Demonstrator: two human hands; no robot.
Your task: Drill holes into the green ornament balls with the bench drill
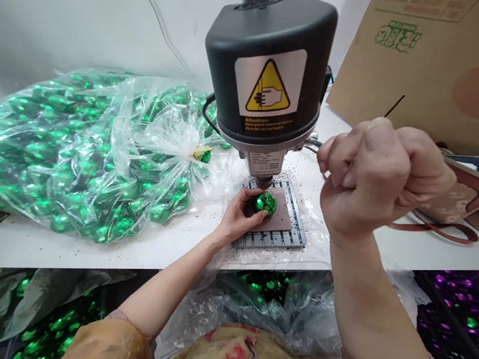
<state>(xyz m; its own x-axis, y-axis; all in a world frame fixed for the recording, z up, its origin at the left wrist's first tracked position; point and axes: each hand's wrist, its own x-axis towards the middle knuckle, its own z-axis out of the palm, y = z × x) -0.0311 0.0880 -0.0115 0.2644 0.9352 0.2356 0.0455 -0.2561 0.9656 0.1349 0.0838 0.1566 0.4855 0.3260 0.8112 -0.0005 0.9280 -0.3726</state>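
Observation:
My left hand is closed on a shiny green faceted bauble, thumb and fingers at its sides. The bauble rests on a brown board over the slotted grey base plate, right under the chuck of a small bench drill press. Whether a bit touches the bauble I cannot make out. My right hand is raised in a fist to the right of the machine, wrapped around its feed lever, whose grip is mostly hidden by the fingers.
A tied clear plastic bag full of green baubles lies left on the white table. Dark crumbs surround the base. At right are a cardboard box and a pouch with a brown strap. Purple and green baubles sit below the table edge.

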